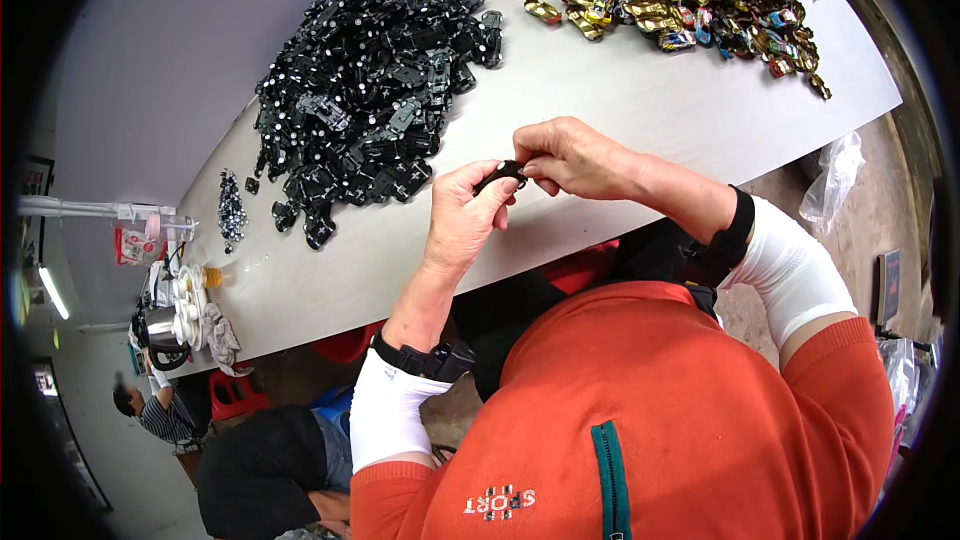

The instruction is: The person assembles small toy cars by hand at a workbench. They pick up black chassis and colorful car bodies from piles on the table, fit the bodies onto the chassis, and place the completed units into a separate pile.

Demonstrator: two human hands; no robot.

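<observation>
Black toy car part [509, 169]: above the table [350, 285], near its front edge
Left hand [456, 225]: thumb and fingers closed round it
Right hand [582, 162]: fingers curled nearly together at its right end; cannot tell whether they pinch it

A small, elongated piece of glossy black material, apparently a toy-car part with rounded contours [509, 170], sits just past 12 o'clock from the middle of the view. Its long side slants from 8 o'clock up to 2 o'clock. The left hand [462, 217] grips it from 7 o'clock, thumb across its near face; the right hand's [577, 157] fingertips meet its 2 o'clock end. Fingers hide its finer details.
</observation>
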